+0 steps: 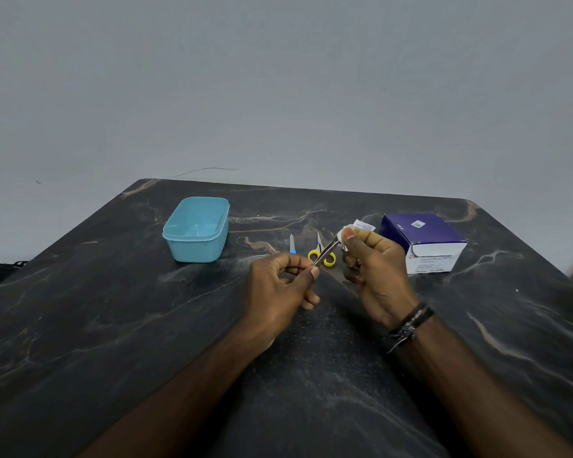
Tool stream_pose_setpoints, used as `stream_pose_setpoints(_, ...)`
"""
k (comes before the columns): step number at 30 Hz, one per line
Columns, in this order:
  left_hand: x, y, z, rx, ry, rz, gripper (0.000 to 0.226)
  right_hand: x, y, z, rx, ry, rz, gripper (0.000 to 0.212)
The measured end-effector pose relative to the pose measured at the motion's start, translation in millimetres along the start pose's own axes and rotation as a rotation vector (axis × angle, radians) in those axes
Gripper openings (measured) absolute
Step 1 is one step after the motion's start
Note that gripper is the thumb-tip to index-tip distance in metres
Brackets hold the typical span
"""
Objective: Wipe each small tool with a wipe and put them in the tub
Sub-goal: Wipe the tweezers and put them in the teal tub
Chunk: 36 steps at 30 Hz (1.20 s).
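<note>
My left hand (283,282) pinches the near end of thin metal tweezers (326,254), which slant up to the right. Around their far tip, my right hand (376,269) pinches a small white wipe (344,232). Beyond my hands, yellow-handled scissors (321,254) lie on the dark marbled table (113,309), partly hidden by the tweezers. Just left of them lies a small nail file with a blue handle (292,245). A light blue tub (197,229) stands open at the back left, and nothing shows inside it.
A purple and white box of wipes (424,241) stands at the back right. A torn white wipe sachet (364,225) lies just behind my right hand. A dark object (0,271) pokes in at the table's left edge. A plain grey wall rises behind the table.
</note>
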State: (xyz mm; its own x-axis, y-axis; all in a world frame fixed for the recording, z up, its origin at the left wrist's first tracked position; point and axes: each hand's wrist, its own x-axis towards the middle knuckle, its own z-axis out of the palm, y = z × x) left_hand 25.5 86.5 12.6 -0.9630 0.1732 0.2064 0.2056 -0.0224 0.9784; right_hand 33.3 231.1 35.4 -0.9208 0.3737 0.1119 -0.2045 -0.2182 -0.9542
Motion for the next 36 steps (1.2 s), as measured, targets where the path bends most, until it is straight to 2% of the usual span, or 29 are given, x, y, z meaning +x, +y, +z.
stream_pose_setpoints(2, 1, 1, -1, -0.004, 0.014, -0.011, 0.006, 1, -2, -2, -0.027, -0.005, -0.008, 0.01)
stream_pose_setpoints(7, 6, 5, -6, -0.095, 0.112, -0.058, 0.008, 4, -1, -8, -0.274, -0.044, 0.026, 0.014)
stream_pose_setpoints(15, 10, 7, -8, -0.201, 0.204, 0.013, 0.002, 1, 8, -6, -0.485, -0.258, -0.007, 0.011)
stream_pose_setpoints(22, 13, 6, -8, -0.184, 0.254, 0.045, 0.006, 0, 5, -5, -0.44, -0.316, -0.019, 0.003)
stream_pose_setpoints(26, 13, 7, -8, -0.275, 0.304, 0.016, 0.013, -4, 3, -2, -0.42, -0.349, 0.029, 0.007)
stream_pose_setpoints(29, 14, 9, -11, -0.301, 0.338, -0.024, 0.019, -2, 2, -3, -0.41, -0.311, 0.046, 0.012)
stream_pose_setpoints(32, 11, 9, -9, -0.226, 0.277, -0.038, 0.019, -1, 0, -5, -0.374, -0.245, 0.036, 0.015)
stream_pose_setpoints(36, 2, 4, -2, -0.094, 0.103, -0.018, 0.018, 1, -1, -4, -0.363, -0.159, -0.012, 0.015)
